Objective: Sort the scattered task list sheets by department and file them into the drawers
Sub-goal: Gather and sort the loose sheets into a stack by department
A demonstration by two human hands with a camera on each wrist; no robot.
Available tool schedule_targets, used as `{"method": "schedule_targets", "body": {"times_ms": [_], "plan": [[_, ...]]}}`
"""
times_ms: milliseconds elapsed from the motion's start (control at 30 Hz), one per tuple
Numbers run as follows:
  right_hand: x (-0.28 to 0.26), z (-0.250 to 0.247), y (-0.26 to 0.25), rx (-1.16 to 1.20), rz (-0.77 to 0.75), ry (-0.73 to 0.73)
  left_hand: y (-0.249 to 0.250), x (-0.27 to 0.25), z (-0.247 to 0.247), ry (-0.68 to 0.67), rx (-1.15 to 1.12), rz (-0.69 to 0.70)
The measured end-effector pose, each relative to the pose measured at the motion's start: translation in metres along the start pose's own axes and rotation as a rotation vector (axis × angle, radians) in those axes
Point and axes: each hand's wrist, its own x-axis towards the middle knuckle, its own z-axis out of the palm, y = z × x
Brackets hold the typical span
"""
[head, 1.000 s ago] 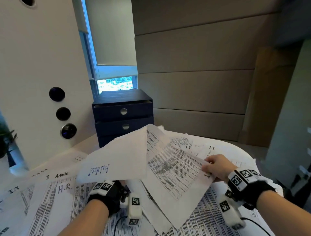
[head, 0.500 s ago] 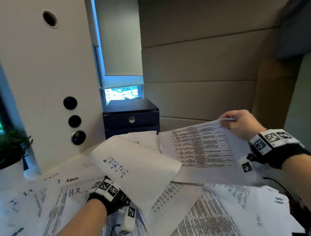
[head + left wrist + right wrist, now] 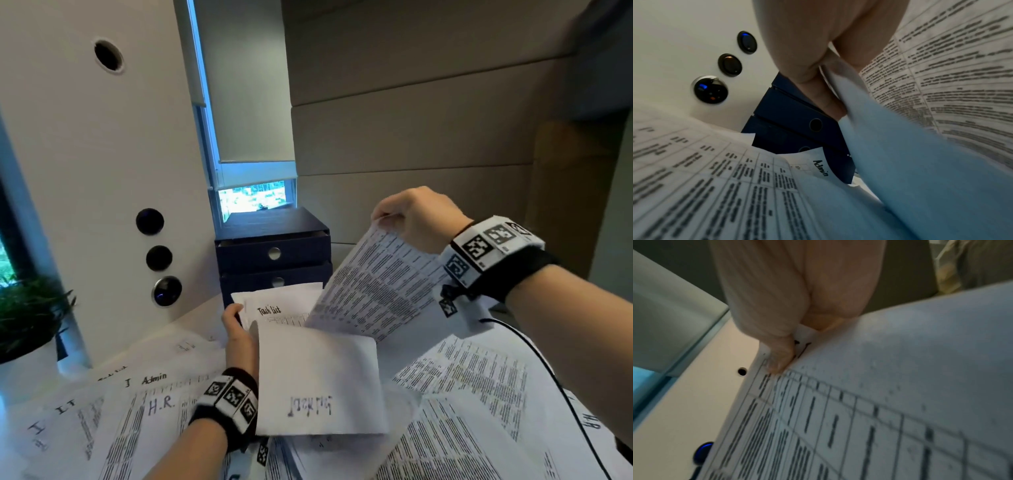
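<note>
Head view: right hand [image 3: 416, 214] pinches sheet [image 3: 376, 291] edge.

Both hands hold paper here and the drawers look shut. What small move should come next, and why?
Probably lay the printed sheet in the right hand onto the folded bundle that the left hand grips. Its department label is hidden under the thumb, so I cannot confirm the match. The dark drawers behind look closed, so filing waits until a hand is free.
</note>
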Motion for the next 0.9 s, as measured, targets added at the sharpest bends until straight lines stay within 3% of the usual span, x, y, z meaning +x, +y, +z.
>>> {"method": "schedule_targets", "body": {"times_ms": [100,233,400,500,600,733,900], "plan": [[0.011,0.004,-0.017,-0.058,-0.051,-0.142,0.007,-0.007,0.001,-0.028,0.021,-0.084],[0.026,0.007,-0.014,-0.153,-0.009,-0.233,-0.004,-0.009,-0.009,-0.137,0.202,-0.012],[0.058,0.023,-0.030,0.048,-0.057,-0.225,0.004,-0.013,-0.013,-0.263,0.202,0.102],[0.079,0.036,-0.046,0.044,-0.158,-0.165,0.006,-0.010,-0.011,-0.267,0.142,0.105],[0.092,0.061,-0.066,0.050,-0.262,-0.205,0.000,-0.001,-0.012,-0.246,0.140,0.091],[0.098,0.095,-0.078,0.229,-0.232,-0.200,-0.008,0.014,-0.004,-0.198,0.058,-0.002],[0.088,0.110,-0.075,0.275,-0.266,-0.161,-0.020,0.025,0.004,-0.075,0.008,-0.079]]}}
